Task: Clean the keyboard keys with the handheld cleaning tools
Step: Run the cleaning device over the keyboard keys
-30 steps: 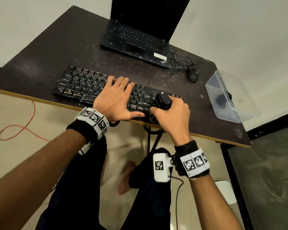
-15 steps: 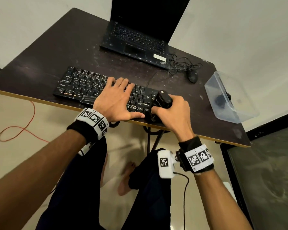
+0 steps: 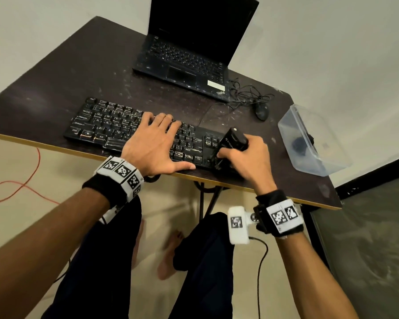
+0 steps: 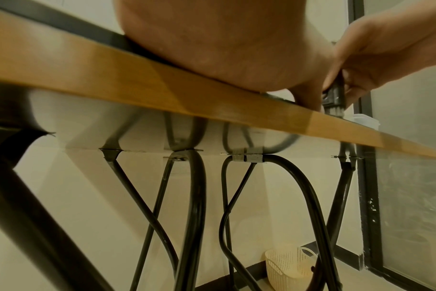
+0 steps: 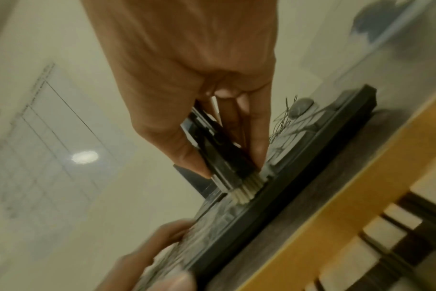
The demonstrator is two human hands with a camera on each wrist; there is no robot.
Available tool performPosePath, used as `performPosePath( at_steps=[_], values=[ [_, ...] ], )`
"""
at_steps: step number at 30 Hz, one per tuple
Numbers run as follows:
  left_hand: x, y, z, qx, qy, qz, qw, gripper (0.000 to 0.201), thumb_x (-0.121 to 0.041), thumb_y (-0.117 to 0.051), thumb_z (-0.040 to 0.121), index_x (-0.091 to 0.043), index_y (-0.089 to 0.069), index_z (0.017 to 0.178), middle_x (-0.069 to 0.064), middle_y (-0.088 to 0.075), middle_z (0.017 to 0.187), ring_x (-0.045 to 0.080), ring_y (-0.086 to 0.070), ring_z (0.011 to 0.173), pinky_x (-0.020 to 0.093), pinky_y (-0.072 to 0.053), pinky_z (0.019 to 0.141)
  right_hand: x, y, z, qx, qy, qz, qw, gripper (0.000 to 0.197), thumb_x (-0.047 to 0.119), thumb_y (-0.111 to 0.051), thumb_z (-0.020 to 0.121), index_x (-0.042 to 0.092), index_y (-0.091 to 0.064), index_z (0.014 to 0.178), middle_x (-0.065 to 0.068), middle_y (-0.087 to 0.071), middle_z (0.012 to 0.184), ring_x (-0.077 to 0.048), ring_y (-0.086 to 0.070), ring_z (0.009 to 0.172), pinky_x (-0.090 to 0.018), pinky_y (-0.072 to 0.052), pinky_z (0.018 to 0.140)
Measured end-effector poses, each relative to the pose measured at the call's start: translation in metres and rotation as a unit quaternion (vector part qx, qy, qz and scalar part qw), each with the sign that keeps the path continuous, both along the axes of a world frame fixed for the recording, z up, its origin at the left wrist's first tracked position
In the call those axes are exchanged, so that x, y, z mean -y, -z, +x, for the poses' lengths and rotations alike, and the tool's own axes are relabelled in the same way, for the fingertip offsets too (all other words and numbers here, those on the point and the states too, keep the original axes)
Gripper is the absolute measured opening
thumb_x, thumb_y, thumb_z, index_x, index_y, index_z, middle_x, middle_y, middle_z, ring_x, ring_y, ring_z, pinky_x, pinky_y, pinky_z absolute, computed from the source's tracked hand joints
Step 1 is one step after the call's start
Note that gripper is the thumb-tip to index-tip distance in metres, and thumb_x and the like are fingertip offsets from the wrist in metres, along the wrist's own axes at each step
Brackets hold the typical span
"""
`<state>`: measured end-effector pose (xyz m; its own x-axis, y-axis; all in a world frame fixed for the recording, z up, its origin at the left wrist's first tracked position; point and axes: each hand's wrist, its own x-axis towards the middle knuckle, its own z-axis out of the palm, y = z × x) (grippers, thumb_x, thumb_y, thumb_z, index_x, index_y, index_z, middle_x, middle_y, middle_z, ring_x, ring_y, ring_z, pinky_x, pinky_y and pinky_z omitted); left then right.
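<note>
**Brush on the right end of the keyboard, left palm pinning the keys**

My right hand (image 3: 251,160) grips the one cleaning brush (image 3: 232,143), fingers and thumb curled round its black body. In the right wrist view the thumb sits on one flat side and a fingertip (image 5: 258,145) runs down the other, ending just above the pale bristles (image 5: 247,187). Those bristles press into the keys at the right end of the keyboard (image 3: 115,127), close to its near edge. From my head camera the brush stands tilted, its rounded top leaning toward 12 o'clock, its working end toward 6 o'clock.

My left hand (image 3: 152,143) lies flat over the middle of the keyboard, fingers straight and close together pointing to 12 o'clock, thumb stretched toward 3 o'clock along the near edge, its tip well short of the brush. It holds nothing.

Count on the dark table (image 3: 55,84): one keyboard, one brush, one open laptop (image 3: 189,54) at 12 o'clock, one mouse (image 3: 262,111) with a tangled cable at 1 o'clock, and one clear plastic tub (image 3: 313,162) at 3 o'clock with something dark inside that I cannot make out. Under the table, the left wrist view shows one cream basket (image 4: 286,263) on the floor.
</note>
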<state>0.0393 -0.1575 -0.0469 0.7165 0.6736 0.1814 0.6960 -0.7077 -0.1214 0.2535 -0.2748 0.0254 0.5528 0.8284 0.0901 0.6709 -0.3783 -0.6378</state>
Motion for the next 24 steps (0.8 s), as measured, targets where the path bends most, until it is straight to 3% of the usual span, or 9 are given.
performPosePath(
  at_steps=[3,7,10,15,18,21,24],
  values=[
    [0.002,-0.001,0.001,0.002,0.003,-0.003,1.0,0.132,-0.106,-0.009,0.077,-0.006,-0.043,0.156,0.015,-0.049,0.156,0.032,-0.044,0.143,0.052,-0.028,0.119,-0.007,-0.004,0.008,-0.004,0.044,0.032,0.999,0.026,0.031,-0.085,0.071,0.018,-0.063,0.066,0.005,-0.07,0.068,-0.023,-0.071,0.078,-0.032,-0.051,0.067],
    [0.001,0.0,0.0,0.001,-0.002,-0.005,1.0,0.132,-0.106,-0.008,0.076,-0.006,-0.043,0.156,0.015,-0.05,0.155,0.031,-0.044,0.143,0.052,-0.028,0.118,-0.01,-0.003,-0.005,0.002,-0.038,-0.022,0.999,0.026,0.03,-0.085,0.069,0.014,-0.066,0.068,0.002,-0.072,0.067,-0.019,-0.069,0.071,-0.032,-0.05,0.061],
    [0.002,-0.001,0.001,0.002,0.003,-0.009,1.0,0.132,-0.105,-0.008,0.076,-0.006,-0.043,0.156,0.015,-0.05,0.155,0.031,-0.044,0.142,0.052,-0.028,0.118,-0.014,-0.006,0.0,0.011,0.002,0.016,1.0,0.025,0.029,-0.084,0.072,0.013,-0.065,0.069,0.003,-0.071,0.067,-0.019,-0.069,0.071,-0.028,-0.045,0.06],
    [0.001,0.0,0.0,0.005,0.003,-0.012,1.0,0.132,-0.106,-0.008,0.076,-0.006,-0.043,0.155,0.014,-0.05,0.154,0.031,-0.044,0.141,0.051,-0.028,0.118,-0.015,-0.01,-0.014,0.035,-0.076,-0.028,0.996,0.023,0.025,-0.085,0.073,0.024,-0.063,0.066,0.011,-0.068,0.064,0.003,-0.06,0.06,-0.014,-0.038,0.052],
    [0.0,-0.001,0.001,0.005,0.001,-0.008,1.0,0.132,-0.105,-0.007,0.076,-0.006,-0.042,0.156,0.014,-0.05,0.154,0.031,-0.044,0.142,0.052,-0.028,0.118,-0.018,-0.012,-0.01,0.051,-0.053,-0.002,0.997,0.023,0.024,-0.083,0.073,0.02,-0.062,0.066,0.011,-0.065,0.059,0.003,-0.058,0.057,-0.014,-0.036,0.051],
    [-0.001,0.001,-0.001,0.01,-0.006,-0.004,1.0,0.132,-0.105,-0.007,0.075,-0.007,-0.041,0.158,0.013,-0.048,0.156,0.03,-0.042,0.144,0.051,-0.026,0.119,-0.016,-0.011,-0.014,0.071,-0.095,-0.054,0.991,0.02,0.026,-0.084,0.071,0.015,-0.068,0.07,0.006,-0.069,0.063,-0.005,-0.063,0.063,-0.023,-0.042,0.055],
    [0.0,0.002,0.003,0.019,0.0,-0.003,1.0,0.132,-0.105,-0.007,0.075,-0.008,-0.042,0.157,0.013,-0.049,0.156,0.03,-0.042,0.145,0.051,-0.026,0.119,-0.02,-0.014,-0.008,0.092,-0.069,-0.021,0.993,0.019,0.027,-0.084,0.072,0.018,-0.066,0.07,0.008,-0.07,0.065,-0.008,-0.065,0.066,-0.027,-0.044,0.058]
  ],
)
